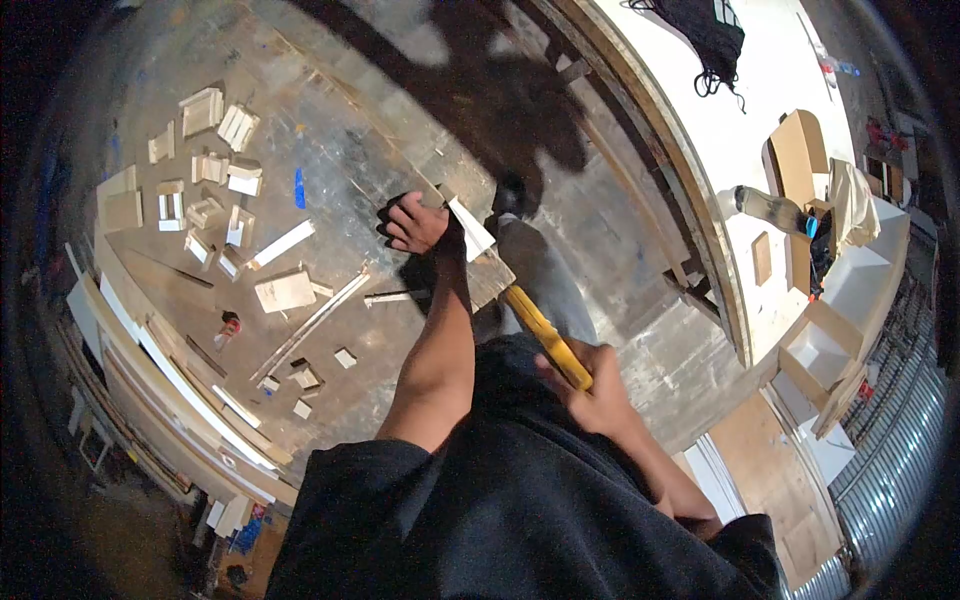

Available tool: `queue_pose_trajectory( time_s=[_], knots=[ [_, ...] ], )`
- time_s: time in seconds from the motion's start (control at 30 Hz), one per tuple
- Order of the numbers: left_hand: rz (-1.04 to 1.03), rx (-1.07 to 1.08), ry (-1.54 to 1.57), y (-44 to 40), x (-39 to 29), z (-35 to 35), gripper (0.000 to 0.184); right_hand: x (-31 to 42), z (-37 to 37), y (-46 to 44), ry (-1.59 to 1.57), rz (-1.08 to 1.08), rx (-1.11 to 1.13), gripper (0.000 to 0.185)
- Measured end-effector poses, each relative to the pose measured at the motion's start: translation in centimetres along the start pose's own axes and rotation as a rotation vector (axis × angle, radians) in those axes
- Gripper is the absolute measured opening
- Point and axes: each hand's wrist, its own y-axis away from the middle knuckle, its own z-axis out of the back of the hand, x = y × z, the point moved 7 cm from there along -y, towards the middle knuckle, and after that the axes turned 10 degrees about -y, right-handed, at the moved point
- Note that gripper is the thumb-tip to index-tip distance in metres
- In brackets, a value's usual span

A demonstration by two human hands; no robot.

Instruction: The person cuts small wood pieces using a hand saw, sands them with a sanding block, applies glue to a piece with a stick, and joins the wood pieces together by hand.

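My right hand [592, 388] is closed around the lower end of a long yellow tool [540, 328]. Its upper end meets a piece of wood [488, 278]; whether it has a blade there I cannot make out. Just beyond that wood lies a white wedge-shaped piece [470, 228], pointing away from me. My left hand [418, 224] is left of the white piece, fingers loosely bent and apart, with nothing visible in them. My left forearm passes close beside the wood. A leg in grey cloth [545, 270] shows under the work.
Several small wooden box-like pieces [208, 168] lie on the floor at left, with a flat board [285, 291] and a thin strip [310, 322] nearer. Long boards [170, 350] are stacked at lower left. A white-topped table [715, 130] curves along the right, bearing a cardboard box [797, 150].
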Motion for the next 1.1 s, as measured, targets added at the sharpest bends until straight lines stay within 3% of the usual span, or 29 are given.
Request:
queue_pose_trajectory(
  time_s=[0.1,0.17,0.23,0.27,0.3,0.37,0.4,0.5,0.63,0.73,0.83,0.9,0.93,1.1],
  knots=[
    [-0.05,0.051,0.028,0.2,0.3,0.5,0.028,-0.3,-1.3,-4.1,0.018,0.097,-0.056,0.034],
    [-0.054,0.108,0.038,0.7,0.2,1.0,0.028,0.1,-0.4,-2.8,-0.006,-0.016,-0.022,0.034],
    [-0.031,0.091,0.043,0.2,0.3,0.5,0.027,-0.3,-0.4,0.0,0.08,-0.058,-0.022,0.033],
    [0.01,-0.035,0.009,0.4,0.5,-0.6,0.025,0.1,-0.2,1.2,0.001,0.017,-0.029,0.033],
    [0.004,0.052,0.017,0.4,0.6,-0.4,0.024,-0.1,-0.3,1.1,-0.001,0.011,-0.016,0.033],
    [0.006,0.017,0.049,0.3,0.5,-0.3,0.024,-1.1,0.0,-1.1,0.019,-0.005,-0.021,0.031],
    [0.009,0.01,0.056,-0.3,0.1,-0.3,0.024,-2.4,-0.9,-3.3,0.013,0.084,-0.034,0.031],
    [-0.068,0.055,0.016,-0.1,0.4,0.2,0.025,-1.6,-1.5,-4.8,0.136,0.004,-0.026,0.032],
    [0.031,0.015,0.066,0.4,0.7,0.0,0.025,-0.1,0.1,1.6,-0.065,0.082,-0.077,0.031],
    [0.022,-0.016,0.026,-0.4,0.0,0.6,0.024,-1.1,-0.7,-1.6,0.054,0.018,-0.036,0.032],
    [-0.098,-0.008,0.047,0.6,0.4,1.9,0.025,-1.5,-1.2,-2.8,0.081,0.049,-0.101,0.034],
    [0.066,0.133,0.059,0.6,0.7,-1.1,0.034,-2.1,-1.1,-1.1,0.095,0.043,-0.042,0.032],
    [0.058,0.177,0.065,0.5,0.7,-0.7,0.034,-1.3,-0.7,0.5,0.126,-0.059,-0.014,0.03],
    [0.078,0.096,0.058,0.6,0.7,-1.0,0.032,-2.7,-0.9,-3.4,0.047,0.016,-0.04,0.025]
  ],
)
